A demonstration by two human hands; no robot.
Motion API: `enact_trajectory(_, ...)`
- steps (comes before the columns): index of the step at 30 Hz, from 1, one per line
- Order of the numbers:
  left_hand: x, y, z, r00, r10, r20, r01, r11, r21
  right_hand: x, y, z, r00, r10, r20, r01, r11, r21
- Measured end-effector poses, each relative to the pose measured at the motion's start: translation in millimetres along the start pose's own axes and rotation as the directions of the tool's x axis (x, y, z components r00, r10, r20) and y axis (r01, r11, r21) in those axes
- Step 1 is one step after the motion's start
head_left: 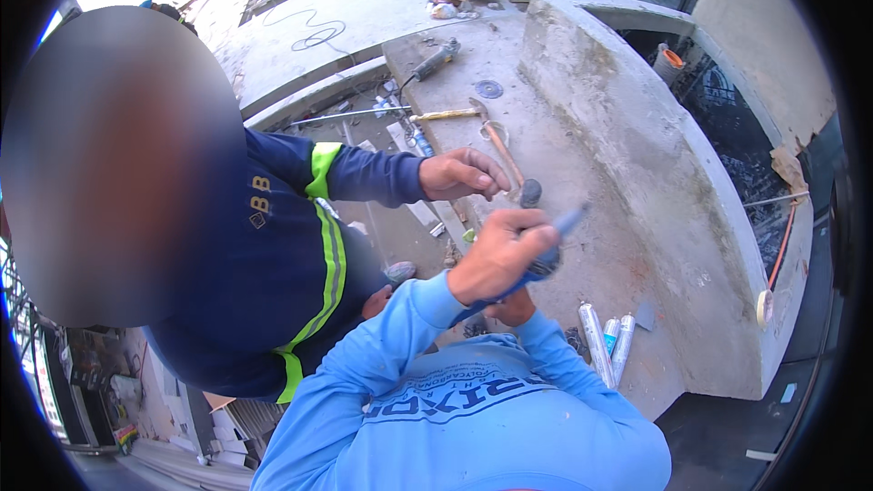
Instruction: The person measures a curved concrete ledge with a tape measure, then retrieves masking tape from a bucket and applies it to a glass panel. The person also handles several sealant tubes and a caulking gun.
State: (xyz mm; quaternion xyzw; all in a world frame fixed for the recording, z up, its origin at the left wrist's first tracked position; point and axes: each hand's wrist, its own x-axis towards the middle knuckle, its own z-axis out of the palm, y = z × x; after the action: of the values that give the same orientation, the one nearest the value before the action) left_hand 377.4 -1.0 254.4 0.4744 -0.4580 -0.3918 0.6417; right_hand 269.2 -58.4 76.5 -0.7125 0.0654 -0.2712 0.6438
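Left hand (498, 256) fisted round blue tool (568, 218), axis pointing 2 o'clock; right hand (515, 307) just under at 6, I cannot tell its grip.

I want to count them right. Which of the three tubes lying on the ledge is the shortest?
The middle tube, with the pale blue-green end. The long tubes on each side of it are white and stretch further along the concrete ledge.

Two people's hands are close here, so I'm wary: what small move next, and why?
Probably pause and hold the blue tool steady: the left hand grips it, tip raised beside the hammer, with a co-worker's hand just above.
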Motion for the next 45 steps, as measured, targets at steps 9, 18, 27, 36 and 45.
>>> enact_trajectory(9,93,22,-23,0.994,0.1,-0.038,-0.098,0.994,0.055,-46,0,-99,0.939,0.003,-0.345,-0.051,0.99,-0.128)
enact_trajectory(18,128,46,-200,0.809,0.099,-0.579,-0.181,0.98,-0.086,-62,42,-174,0.673,0.23,-0.703,-0.411,0.907,-0.097)
enact_trajectory(27,132,-33,-368,0.471,0.241,-0.849,-0.052,0.968,0.246,103,45,-135,0.935,0.085,-0.343,-0.28,0.77,-0.574)
enact_trajectory(36,108,-185,-573,0.302,0.262,-0.917,0.224,0.915,0.335,272,153,-32,0.887,0.46,-0.038,-0.414,0.757,-0.505)
enact_trajectory(45,142,-98,-728,0.198,0.202,-0.959,0.042,0.976,0.214,594,184,-21,0.971,0.236,-0.044,-0.197,0.677,-0.709)
